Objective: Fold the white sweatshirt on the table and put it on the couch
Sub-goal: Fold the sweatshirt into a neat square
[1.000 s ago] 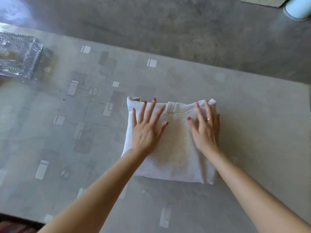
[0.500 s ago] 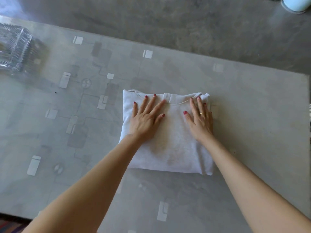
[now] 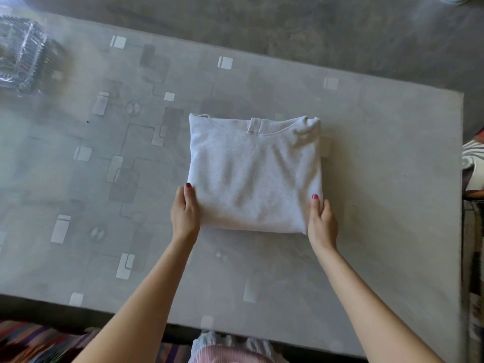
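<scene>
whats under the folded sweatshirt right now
The folded white sweatshirt lies flat on the patterned table. The left hand and right hand grip its near corners; whether fingers reach underneath is hidden.

Fingers (image 3: 180, 205) tucked under sweatshirt (image 3: 254, 176); blurred glass dish (image 3: 21, 53) cut by left edge.

One folded white sweatshirt (image 3: 255, 176) mid-frame, two hands on it, left hand (image 3: 184, 213) and right hand (image 3: 322, 224), one table (image 3: 379, 205), one glass dish (image 3: 22, 52) upper left.
</scene>
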